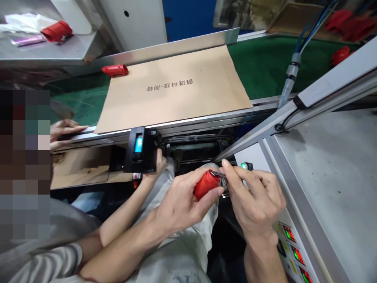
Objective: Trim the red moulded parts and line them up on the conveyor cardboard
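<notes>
1. In hand: the left hand and right hand are working together at lower centre. A slim metal piece sits at the end of a red plastic tubular housing.
2. Grip: left fingers wrap closed around the housing. Right thumb and forefinger press together, pinching the metal piece; the exact contact is partly hidden.
3. Housing is held in the air at lower centre, not resting on anything.
4. Close by: a grey control panel with lit indicators lies just right of the right hand. A co-worker's bare arm passes just left, reaching behind a black handheld device with a blue-lit screen.
5. Farther up: a tan kraft paper sheet lies on a green conveyor belt, with a red plastic part at its upper left corner. Another red plastic part sits on a steel shelf at upper left.
</notes>
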### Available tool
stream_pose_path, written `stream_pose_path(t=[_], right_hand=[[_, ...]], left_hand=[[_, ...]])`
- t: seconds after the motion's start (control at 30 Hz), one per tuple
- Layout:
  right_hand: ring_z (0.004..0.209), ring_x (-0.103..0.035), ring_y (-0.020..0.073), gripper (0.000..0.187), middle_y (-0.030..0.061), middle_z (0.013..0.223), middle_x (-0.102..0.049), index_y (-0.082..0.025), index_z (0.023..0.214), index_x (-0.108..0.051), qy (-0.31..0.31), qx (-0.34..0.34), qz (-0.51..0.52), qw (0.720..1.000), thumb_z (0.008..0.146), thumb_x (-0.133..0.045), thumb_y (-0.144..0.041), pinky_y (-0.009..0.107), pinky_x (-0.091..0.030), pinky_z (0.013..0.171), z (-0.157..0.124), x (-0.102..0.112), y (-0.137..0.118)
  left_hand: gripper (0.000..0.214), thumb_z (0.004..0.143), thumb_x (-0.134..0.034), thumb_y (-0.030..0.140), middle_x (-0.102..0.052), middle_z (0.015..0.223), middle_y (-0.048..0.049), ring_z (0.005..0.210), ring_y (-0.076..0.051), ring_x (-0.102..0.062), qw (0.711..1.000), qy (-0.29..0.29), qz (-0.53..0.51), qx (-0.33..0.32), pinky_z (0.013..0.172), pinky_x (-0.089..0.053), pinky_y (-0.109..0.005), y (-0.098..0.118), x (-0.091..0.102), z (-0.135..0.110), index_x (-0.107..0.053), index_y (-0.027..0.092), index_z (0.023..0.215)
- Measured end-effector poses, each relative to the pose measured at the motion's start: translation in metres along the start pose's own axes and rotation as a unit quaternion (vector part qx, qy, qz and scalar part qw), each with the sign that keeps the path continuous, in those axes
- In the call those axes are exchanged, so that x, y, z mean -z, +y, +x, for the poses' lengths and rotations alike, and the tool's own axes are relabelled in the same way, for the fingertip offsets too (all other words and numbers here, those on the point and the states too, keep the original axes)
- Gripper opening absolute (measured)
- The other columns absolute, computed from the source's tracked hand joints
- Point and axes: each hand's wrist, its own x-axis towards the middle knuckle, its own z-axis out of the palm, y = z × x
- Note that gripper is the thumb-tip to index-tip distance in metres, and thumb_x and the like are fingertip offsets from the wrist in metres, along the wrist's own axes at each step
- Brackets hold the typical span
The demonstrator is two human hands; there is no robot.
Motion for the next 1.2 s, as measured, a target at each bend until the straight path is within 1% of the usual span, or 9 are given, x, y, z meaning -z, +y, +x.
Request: stream_pose_path(t=[0.2,0.47,0.63,0.93,1.0,1.03,1.1,1.17,1.2], right_hand=[[0.083,-0.058,0.0199,0.065,-0.0015,0.111,-0.084,-0.031,0.156,-0.062,-0.009,-0.014,0.015,1.0,0.097,-0.079,-0.01,0.034,-0.051,0.076,-0.002,-0.002,0.0],[0.08,-0.061,0.0173,0.064,-0.0008,0.113,-0.084,-0.031,0.153,-0.065,0.022,-0.036,0.048,0.998,0.095,-0.08,-0.008,0.031,-0.052,0.078,-0.003,-0.007,-0.002],[0.092,-0.072,0.0171,0.064,0.0035,0.114,-0.083,-0.03,0.155,-0.063,0.017,-0.043,0.116,0.992,0.097,-0.075,-0.003,0.033,-0.054,0.083,0.001,-0.007,-0.002],[0.1,-0.077,0.019,0.06,0.0044,0.12,-0.082,-0.031,0.148,-0.069,0.018,-0.11,0.245,0.963,0.096,-0.076,-0.001,0.037,-0.057,0.093,-0.008,-0.016,0.001],[0.093,-0.076,0.017,0.051,0.0012,0.112,-0.083,-0.034,0.139,-0.076,0.029,-0.193,0.303,0.933,0.096,-0.079,-0.008,0.034,-0.058,0.088,-0.011,-0.02,0.001],[0.088,-0.075,0.0154,0.045,-0.0009,0.106,-0.082,-0.036,0.135,-0.078,0.024,-0.248,0.348,0.904,0.096,-0.081,-0.013,0.032,-0.058,0.083,-0.013,-0.02,0.002],[0.08,-0.071,0.0135,0.035,-0.0031,0.098,-0.079,-0.038,0.132,-0.079,-0.018,-0.343,0.462,0.818,0.099,-0.081,-0.025,0.029,-0.057,0.075,-0.016,-0.02,0.005],[0.084,-0.072,0.0139,0.033,-0.0024,0.101,-0.079,-0.039,0.135,-0.077,-0.082,-0.374,0.539,0.75,0.102,-0.077,-0.032,0.028,-0.058,0.077,-0.017,-0.016,0.008],[0.09,-0.074,0.0151,0.035,-0.0011,0.107,-0.079,-0.039,0.137,-0.077,-0.103,-0.365,0.55,0.745,0.103,-0.077,-0.032,0.03,-0.059,0.082,-0.017,-0.014,0.009]], left_hand=[[0.034,0.103,-0.07,0.037,-0.08,0.119,-0.0005,0.098,-0.016,-0.074,1.0,0.002,0.0,0.003,0.094,-0.057,-0.027,0.001,0.002,0.002,-0.068,0.025,0.134],[0.029,0.102,-0.073,0.032,-0.08,0.115,0.0019,0.094,-0.013,-0.073,1.0,0.01,-0.014,-0.021,0.09,-0.055,-0.023,0.002,0.002,0.005,-0.07,0.028,0.131],[0.028,0.102,-0.073,0.03,-0.08,0.116,0.0029,0.097,-0.011,-0.072,0.999,0.0,-0.024,-0.021,0.091,-0.053,-0.019,0.004,0.002,0.006,-0.069,0.026,0.13],[0.027,0.101,-0.076,0.031,-0.076,0.105,0.0063,0.088,-0.008,-0.067,0.998,-0.024,-0.039,-0.035,0.083,-0.051,-0.016,-0.002,0.002,0.006,-0.068,0.028,0.126],[0.028,0.101,-0.076,0.032,-0.075,0.105,0.006,0.087,-0.008,-0.065,0.998,-0.033,-0.041,-0.027,0.081,-0.05,-0.017,-0.004,0.003,0.005,-0.068,0.029,0.127],[0.028,0.1,-0.076,0.033,-0.074,0.103,0.0058,0.085,-0.008,-0.063,0.998,-0.036,-0.038,-0.02,0.079,-0.05,-0.017,-0.004,0.004,0.005,-0.068,0.029,0.127],[0.026,0.1,-0.077,0.033,-0.071,0.099,0.0055,0.082,-0.008,-0.06,0.999,-0.039,-0.036,-0.01,0.076,-0.049,-0.017,-0.005,0.005,0.004,-0.069,0.028,0.125],[0.026,0.101,-0.076,0.033,-0.071,0.099,0.0051,0.082,-0.009,-0.06,0.998,-0.039,-0.046,-0.01,0.077,-0.048,-0.018,-0.005,0.006,0.003,-0.069,0.027,0.125],[0.026,0.101,-0.076,0.032,-0.072,0.101,0.0047,0.084,-0.009,-0.061,0.998,-0.04,-0.053,-0.012,0.079,-0.049,-0.018,-0.005,0.006,0.003,-0.069,0.027,0.126]])
